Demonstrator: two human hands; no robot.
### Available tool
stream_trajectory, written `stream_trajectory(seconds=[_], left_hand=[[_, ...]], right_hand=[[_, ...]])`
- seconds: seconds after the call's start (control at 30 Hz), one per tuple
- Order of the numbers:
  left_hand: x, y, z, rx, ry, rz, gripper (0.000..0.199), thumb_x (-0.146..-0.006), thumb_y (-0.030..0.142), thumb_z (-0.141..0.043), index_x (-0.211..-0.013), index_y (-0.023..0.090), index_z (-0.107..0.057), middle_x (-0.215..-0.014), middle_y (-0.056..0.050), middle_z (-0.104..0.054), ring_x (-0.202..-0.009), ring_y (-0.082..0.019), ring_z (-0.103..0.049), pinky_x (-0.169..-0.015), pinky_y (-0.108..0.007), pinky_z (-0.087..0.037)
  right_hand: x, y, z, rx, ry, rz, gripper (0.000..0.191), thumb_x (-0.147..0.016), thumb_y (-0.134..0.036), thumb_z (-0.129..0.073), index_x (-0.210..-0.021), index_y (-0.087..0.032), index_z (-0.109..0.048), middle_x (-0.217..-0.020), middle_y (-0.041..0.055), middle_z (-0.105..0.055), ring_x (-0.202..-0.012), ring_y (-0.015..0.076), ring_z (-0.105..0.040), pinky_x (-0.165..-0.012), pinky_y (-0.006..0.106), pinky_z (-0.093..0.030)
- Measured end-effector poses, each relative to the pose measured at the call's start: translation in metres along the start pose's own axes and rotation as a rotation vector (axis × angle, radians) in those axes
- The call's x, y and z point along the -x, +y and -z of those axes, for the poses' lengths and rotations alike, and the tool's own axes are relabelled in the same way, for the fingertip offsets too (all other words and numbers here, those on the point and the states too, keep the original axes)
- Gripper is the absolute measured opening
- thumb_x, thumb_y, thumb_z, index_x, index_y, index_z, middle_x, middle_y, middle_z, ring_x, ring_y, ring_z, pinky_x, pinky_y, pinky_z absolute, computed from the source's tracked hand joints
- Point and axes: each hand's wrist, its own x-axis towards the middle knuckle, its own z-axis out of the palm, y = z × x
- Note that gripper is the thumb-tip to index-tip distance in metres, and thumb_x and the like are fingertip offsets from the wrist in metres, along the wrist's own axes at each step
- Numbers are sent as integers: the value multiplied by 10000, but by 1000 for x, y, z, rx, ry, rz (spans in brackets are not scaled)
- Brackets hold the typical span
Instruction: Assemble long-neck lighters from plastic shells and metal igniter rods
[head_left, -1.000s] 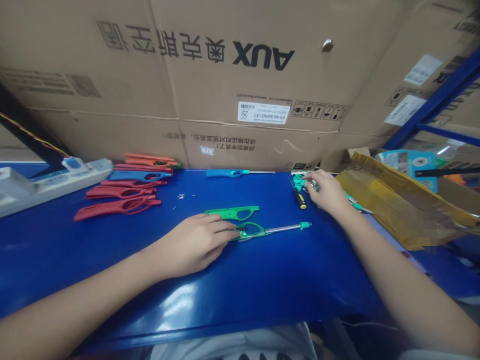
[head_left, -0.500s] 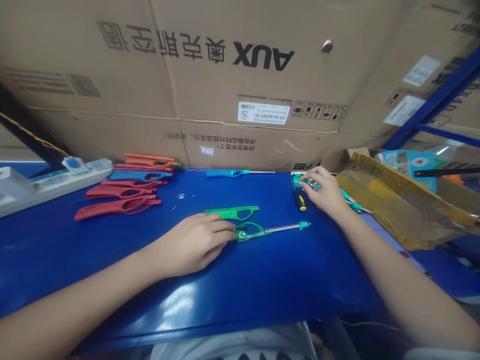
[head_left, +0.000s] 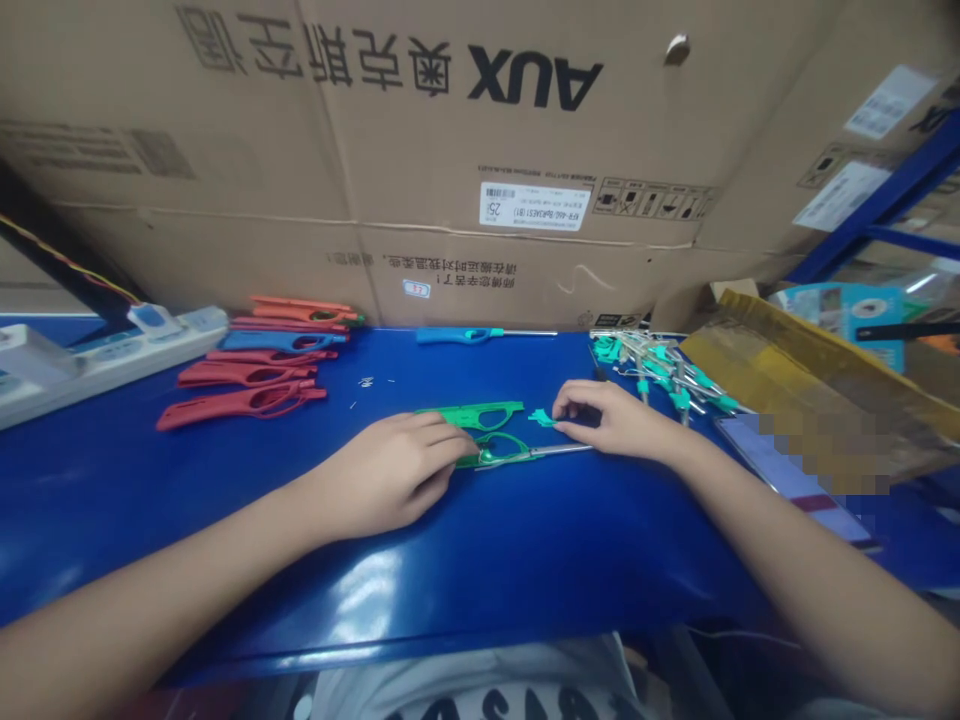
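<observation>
On the blue table, my left hand [head_left: 405, 465] is closed over the handle end of an opened green lighter [head_left: 504, 452] with a long metal tube. Its fingers hide much of that handle. Just behind it lies a loose green handle half [head_left: 480, 413], partly covered by the same hand. My right hand [head_left: 611, 420] pinches a small teal plastic part [head_left: 541, 417] between thumb and fingers, above the lighter's tube. The tube's far end is hidden behind this hand. Beyond it, a heap of metal tubes with teal parts [head_left: 660, 368] spreads along the back right.
Red handle pieces [head_left: 244, 404] and a blue one [head_left: 281, 342] lie at the left, near a white power strip [head_left: 127, 360]. A blue lighter [head_left: 457, 335] rests at the back by the cardboard [head_left: 420, 190]. At right are a phone [head_left: 795, 485] and a taped carton [head_left: 795, 390].
My right hand has come back from the heap towards the green lighter, now with a teal part in its fingers. My left hand has stayed on the handle. The view has shifted slightly.
</observation>
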Motion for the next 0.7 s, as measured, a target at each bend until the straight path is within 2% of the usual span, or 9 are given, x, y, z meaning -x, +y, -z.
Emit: stream_trajectory(seconds=[0.17, 0.27, 0.33, 0.4, 0.53, 0.7], left_hand=[[-3, 2, -9, 48, 67, 89, 299, -1017, 258, -472, -1285, 215, -599, -1222, -64, -698, -1117, -235, -646, -1007, -414, -503], [-4, 2, -14, 82, 82, 107, 286, -1010, 300, -521, -1269, 214, -610, -1220, -67, -699, -1127, -241, -640, -997, -414, -507], [-5, 1, -17, 113, 91, 104, 290, -1002, 306, -547, -1269, 212, -611, -1226, -70, -694, -1135, -242, -631, -998, -412, -504], [-5, 1, -18, 138, 99, 107, 285, -997, 302, -557, -1260, 208, -615, -1208, -75, -694, -1130, -244, -626, -993, -413, -504], [-6, 1, -21, 169, 100, 120, 276, -994, 292, -560, -1246, 202, -626, -1173, -86, -689, -1120, -255, -612, -976, -424, -509], [-6, 4, -24, 188, 122, 122, 258, -995, 274, -553, -1218, 181, -645, -1157, -95, -675, -1098, -254, -603, -964, -429, -513]], right_hand=[[-1, 0, 0, 131, 11, 32, 100, -902, -303, -670, -908, -204, -650, -902, 48, -669, -819, 181, -609, -739, 312, -478], [-3, -9, -7, 188, 101, 6, 125, -937, -304, -639, -869, -200, -653, -869, 44, -672, -752, 165, -606, -694, 298, -458], [-5, -19, -14, 152, 193, -1, 132, -945, -302, -635, -866, -198, -652, -838, 37, -672, -700, 150, -594, -655, 282, -449], [-5, -31, -21, 76, 219, 8, 133, -948, -307, -636, -874, -198, -654, -805, 27, -669, -663, 140, -581, -619, 267, -443], [-5, -46, -31, 50, 91, 89, 123, -965, -281, -607, -893, -196, -660, -828, 36, -671, -732, 158, -597, -685, 286, -461], [-5, -47, -32, 156, 5, 132, 107, -978, -229, -563, -907, -189, -633, -911, 57, -652, -863, 196, -579, -805, 347, -443]])
